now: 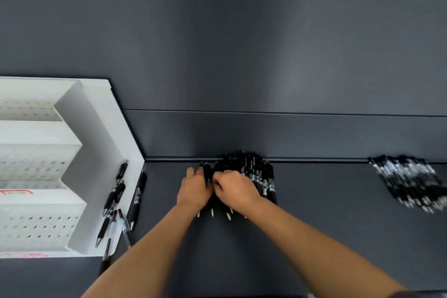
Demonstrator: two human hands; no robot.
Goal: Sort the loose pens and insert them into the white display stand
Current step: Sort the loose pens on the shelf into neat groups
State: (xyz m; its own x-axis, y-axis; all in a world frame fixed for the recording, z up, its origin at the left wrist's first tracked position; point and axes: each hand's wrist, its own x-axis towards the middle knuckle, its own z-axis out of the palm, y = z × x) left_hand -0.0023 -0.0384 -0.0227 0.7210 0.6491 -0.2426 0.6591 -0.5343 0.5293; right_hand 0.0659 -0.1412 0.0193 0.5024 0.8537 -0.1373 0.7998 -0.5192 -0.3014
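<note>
Fingers [191, 172] of the left hand [193, 189] wrap round a few barrels at the near-left edge of the heap of black pens [246, 167], while those of the right hand [235, 189] bend down onto the same bundle; whether they pinch a pen or only press on it cannot be told. The heap sits at mid-table against the back ledge [314, 159], directly under and just beyond both hands. Its pens lie with their long axes running away from the person, silver tips [212, 212] pointing back toward the wrists and clicker ends toward the ledge. The barrels are glossy black with small white labels, packed side by side and stacked several deep. The white display stand [96, 128] lies well apart to the left, so any handful lifted here has to travel leftward, and the left hand is the nearer of the two. Its stepped tiers are dotted with rows of small holes, and those in view appear unfilled. Several stray pens [116, 196], one with a clear barrel [124, 227], rest on and beside the stand's right wing. A second, blurred pile of pens [411, 181] lies far to the right on the dark grey table [326, 213].
</note>
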